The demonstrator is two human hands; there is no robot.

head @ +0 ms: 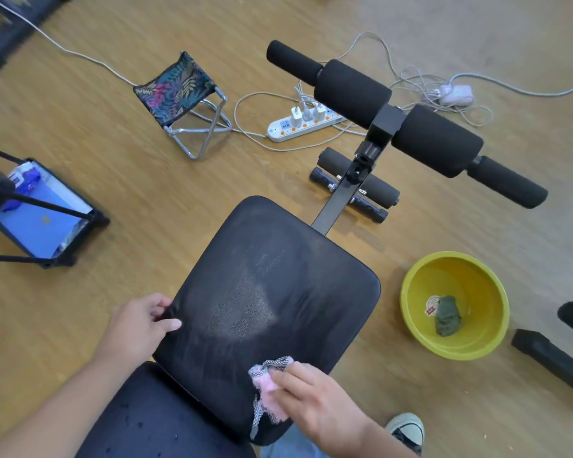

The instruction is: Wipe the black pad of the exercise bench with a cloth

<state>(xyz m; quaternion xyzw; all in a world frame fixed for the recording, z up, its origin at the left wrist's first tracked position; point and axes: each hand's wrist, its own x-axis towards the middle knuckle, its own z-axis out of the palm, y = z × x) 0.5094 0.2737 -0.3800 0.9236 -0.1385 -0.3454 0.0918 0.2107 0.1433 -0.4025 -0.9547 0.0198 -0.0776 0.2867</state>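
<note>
Floor is wood (113, 166). Beyond the far edge of the black pad (278, 292), the bench's upright post is seen with thick foam rollers (351, 90) on top and thinner ones (374, 186) at floor level. Behind them a white power strip (303, 122) with several plugs and a tangle of white cables (424, 84) are laid out. A small folding stool (179, 94) with leaf-print fabric is set well left of the strip. A black-framed stand holding a blue screen or sheet (43, 219) is at the left edge of view; which of the two cannot be told. A black bench foot (549, 355) is at the right, a sneaker (407, 428) near the bottom. A pale dull patch is visible mid-pad. A second dark pad (153, 418) butts against the near edge, speckled with dark drops. Left hand (139, 328): the pad's left edge is gripped, thumb laid on top, fingers curled round the rim. Right hand (318, 401): a pink-and-checked cloth (268, 385) is bunched under bent fingers and pressed onto the pad by its near right corner. Container: a yellow basin (457, 342) is set on the floor just right of the pad, apart from it; a wadded green rag (447, 317) is lying on its bottom beside a round label (432, 305). Whether water is in it cannot be told.
</note>
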